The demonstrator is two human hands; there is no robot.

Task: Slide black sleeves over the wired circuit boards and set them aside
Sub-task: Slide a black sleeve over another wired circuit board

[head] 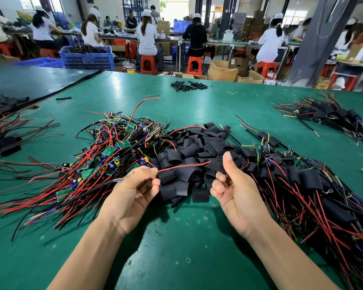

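Hands hang low over the green table [176, 237]. L hand [134, 193] pinches a red wire [182, 166], w/ a black cable trailing off left; its board is hidden, can't see it. R hand [235, 189] has fingers curled, thumb up against 1 black sleeve [215, 165] at the wire's far tip; can't tell if it truly grips. Wire's long axis runs left-right, hand to hand, tip aimed at that sleeve, so R hand is nearer the mouth. I reckon next is feeding along that line. Loose sleeves [197, 143] lie just behind; bare boards [117, 151] left, sleeved ones [302, 181] right.
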